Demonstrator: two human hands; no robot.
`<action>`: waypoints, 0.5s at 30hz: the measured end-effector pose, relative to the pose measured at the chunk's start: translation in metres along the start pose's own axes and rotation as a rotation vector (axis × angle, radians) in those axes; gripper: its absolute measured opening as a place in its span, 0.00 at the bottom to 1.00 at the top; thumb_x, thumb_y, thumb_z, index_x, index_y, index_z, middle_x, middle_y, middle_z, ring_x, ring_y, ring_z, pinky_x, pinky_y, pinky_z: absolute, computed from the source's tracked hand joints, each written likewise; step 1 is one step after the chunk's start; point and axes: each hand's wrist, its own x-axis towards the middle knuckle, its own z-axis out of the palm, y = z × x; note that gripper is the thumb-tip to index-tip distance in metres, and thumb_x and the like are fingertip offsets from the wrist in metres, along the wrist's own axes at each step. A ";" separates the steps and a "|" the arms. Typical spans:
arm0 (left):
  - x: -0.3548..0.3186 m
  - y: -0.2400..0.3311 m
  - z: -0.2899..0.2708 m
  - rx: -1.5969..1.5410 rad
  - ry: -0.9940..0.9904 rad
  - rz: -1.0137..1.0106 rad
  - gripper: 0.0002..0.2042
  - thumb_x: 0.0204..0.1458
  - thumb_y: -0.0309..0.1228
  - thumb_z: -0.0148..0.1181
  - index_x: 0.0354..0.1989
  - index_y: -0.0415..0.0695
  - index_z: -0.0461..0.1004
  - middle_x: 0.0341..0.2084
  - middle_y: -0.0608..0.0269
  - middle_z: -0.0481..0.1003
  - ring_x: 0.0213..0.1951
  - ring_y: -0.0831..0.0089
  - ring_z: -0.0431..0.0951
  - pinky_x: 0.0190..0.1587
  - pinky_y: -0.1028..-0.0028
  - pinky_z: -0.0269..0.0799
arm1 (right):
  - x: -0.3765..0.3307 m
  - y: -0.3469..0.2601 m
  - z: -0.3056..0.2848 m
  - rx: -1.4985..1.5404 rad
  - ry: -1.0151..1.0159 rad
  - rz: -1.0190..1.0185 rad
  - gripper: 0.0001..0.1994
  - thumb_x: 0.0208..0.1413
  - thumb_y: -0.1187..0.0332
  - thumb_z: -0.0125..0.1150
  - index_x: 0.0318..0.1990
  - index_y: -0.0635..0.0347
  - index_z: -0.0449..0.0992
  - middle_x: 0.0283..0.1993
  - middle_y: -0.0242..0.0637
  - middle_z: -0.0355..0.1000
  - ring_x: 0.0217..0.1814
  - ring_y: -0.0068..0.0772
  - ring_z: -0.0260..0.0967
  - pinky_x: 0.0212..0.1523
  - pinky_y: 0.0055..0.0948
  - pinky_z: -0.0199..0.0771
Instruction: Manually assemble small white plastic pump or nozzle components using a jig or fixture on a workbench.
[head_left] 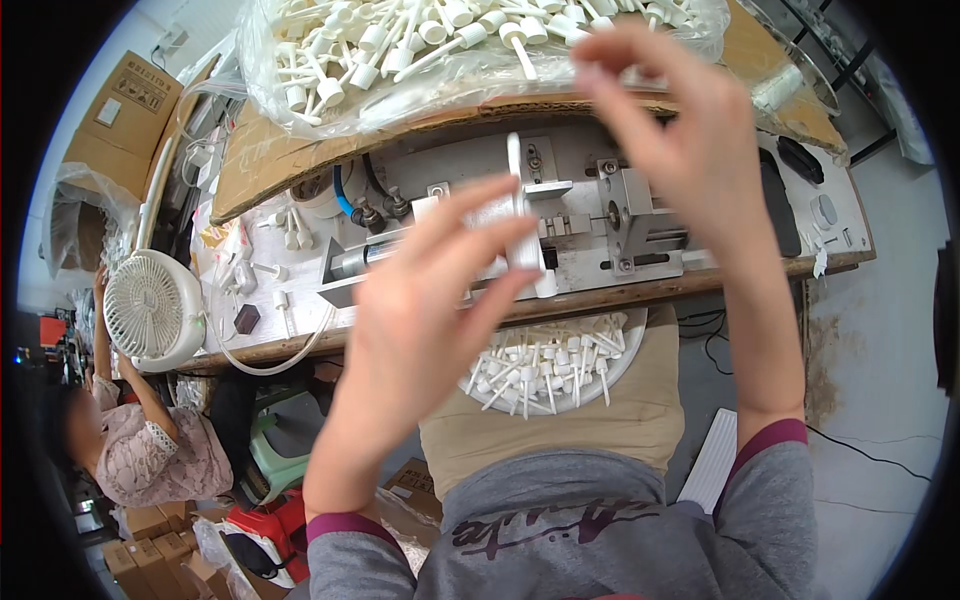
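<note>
Over the bench, the fingers of my left hand, a little blurred, close round a white plastic part with a slim stem standing up. This part is at the metal clamping fixture, and my fingers hide some of it. My right hand is raised to the right of the fixture, its thumb and forefinger curved and apart with nothing visible between them. It is nearest the heap of white mallet-shaped plastic parts in a clear bag beyond the fixture. A round tray on my lap bears many similar white parts.
A cardboard sheet lies under the bag. A white fan stands at the bench's left end, with loose white parts nearby. Blue tubing runs to the fixture. Another person sits at the left among boxes.
</note>
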 end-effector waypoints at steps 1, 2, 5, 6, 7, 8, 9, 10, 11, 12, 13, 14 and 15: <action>-0.011 0.001 0.010 0.064 -0.012 0.055 0.15 0.46 0.24 0.72 0.44 0.39 0.82 0.51 0.56 0.79 0.36 0.73 0.84 0.40 0.76 0.83 | 0.011 0.021 0.001 -0.131 0.037 -0.005 0.10 0.55 0.72 0.68 0.46 0.56 0.82 0.37 0.34 0.81 0.39 0.25 0.76 0.44 0.24 0.73; -0.022 0.000 0.020 0.136 -0.022 0.099 0.14 0.46 0.24 0.72 0.44 0.39 0.82 0.53 0.55 0.79 0.35 0.71 0.85 0.38 0.77 0.83 | 0.024 0.029 0.003 -0.145 -0.055 0.111 0.09 0.56 0.71 0.66 0.44 0.61 0.81 0.37 0.40 0.80 0.40 0.31 0.77 0.45 0.28 0.74; -0.041 -0.003 0.042 0.248 -0.085 0.098 0.14 0.46 0.27 0.72 0.43 0.41 0.82 0.52 0.59 0.80 0.27 0.70 0.82 0.29 0.75 0.77 | 0.048 0.044 0.008 -0.144 -0.283 0.309 0.12 0.56 0.69 0.63 0.41 0.70 0.79 0.39 0.51 0.79 0.43 0.41 0.77 0.46 0.35 0.76; -0.044 -0.005 0.048 0.288 -0.115 0.083 0.14 0.46 0.28 0.72 0.43 0.42 0.81 0.51 0.60 0.80 0.25 0.71 0.82 0.28 0.75 0.76 | 0.049 0.047 0.014 -0.111 -0.326 0.275 0.12 0.56 0.68 0.63 0.42 0.70 0.78 0.39 0.51 0.79 0.43 0.39 0.77 0.47 0.34 0.76; -0.043 -0.008 0.055 0.333 -0.072 0.090 0.14 0.44 0.29 0.72 0.42 0.44 0.82 0.51 0.62 0.81 0.21 0.71 0.78 0.25 0.74 0.73 | 0.049 0.050 0.018 -0.079 -0.367 0.242 0.13 0.56 0.68 0.64 0.43 0.71 0.78 0.40 0.50 0.79 0.44 0.38 0.77 0.47 0.34 0.75; -0.042 -0.009 0.057 0.352 -0.073 0.096 0.15 0.44 0.29 0.72 0.42 0.44 0.82 0.51 0.62 0.81 0.21 0.71 0.78 0.25 0.74 0.73 | 0.049 0.052 0.017 -0.009 -0.399 0.302 0.13 0.56 0.68 0.64 0.44 0.70 0.78 0.39 0.49 0.79 0.43 0.36 0.77 0.47 0.33 0.75; -0.038 -0.011 0.058 0.369 -0.077 0.097 0.15 0.44 0.29 0.72 0.42 0.44 0.82 0.51 0.62 0.81 0.20 0.71 0.77 0.25 0.74 0.73 | 0.052 0.045 0.015 0.064 -0.436 0.364 0.14 0.56 0.68 0.65 0.45 0.70 0.78 0.38 0.48 0.79 0.42 0.35 0.77 0.46 0.32 0.75; -0.037 -0.013 0.059 0.388 -0.083 0.102 0.15 0.43 0.29 0.72 0.42 0.44 0.82 0.51 0.62 0.81 0.20 0.71 0.77 0.25 0.75 0.73 | 0.053 0.038 0.011 0.137 -0.468 0.428 0.15 0.55 0.68 0.66 0.46 0.70 0.77 0.37 0.46 0.79 0.41 0.34 0.76 0.46 0.32 0.75; -0.037 -0.014 0.059 0.400 -0.094 0.105 0.15 0.43 0.29 0.72 0.42 0.44 0.82 0.50 0.62 0.81 0.20 0.71 0.77 0.25 0.75 0.73 | 0.052 0.032 0.008 0.177 -0.475 0.413 0.15 0.55 0.68 0.66 0.46 0.70 0.77 0.37 0.45 0.78 0.41 0.34 0.76 0.46 0.31 0.75; -0.036 -0.015 0.060 0.412 -0.105 0.118 0.15 0.42 0.29 0.72 0.42 0.44 0.82 0.50 0.62 0.81 0.19 0.71 0.77 0.25 0.75 0.72 | 0.050 0.028 0.002 0.212 -0.474 0.398 0.16 0.55 0.68 0.67 0.47 0.69 0.77 0.37 0.43 0.78 0.40 0.33 0.75 0.45 0.30 0.75; -0.034 -0.015 0.061 0.423 -0.115 0.130 0.15 0.42 0.29 0.72 0.41 0.44 0.82 0.50 0.62 0.81 0.19 0.71 0.76 0.25 0.75 0.72 | 0.050 0.026 -0.001 0.246 -0.472 0.383 0.17 0.54 0.67 0.68 0.48 0.69 0.77 0.37 0.42 0.78 0.40 0.33 0.75 0.45 0.30 0.75; -0.034 -0.014 0.060 0.417 -0.113 0.126 0.15 0.42 0.29 0.72 0.41 0.44 0.82 0.50 0.62 0.81 0.19 0.71 0.77 0.25 0.74 0.72 | 0.051 0.030 0.001 0.283 -0.512 0.403 0.17 0.54 0.67 0.69 0.48 0.69 0.77 0.37 0.41 0.77 0.40 0.32 0.74 0.45 0.29 0.74; -0.033 -0.013 0.059 0.411 -0.111 0.125 0.15 0.43 0.30 0.73 0.41 0.44 0.82 0.49 0.62 0.81 0.20 0.70 0.77 0.25 0.74 0.72 | 0.054 0.037 0.004 0.320 -0.549 0.424 0.18 0.54 0.66 0.69 0.48 0.68 0.77 0.37 0.39 0.77 0.40 0.31 0.73 0.44 0.29 0.74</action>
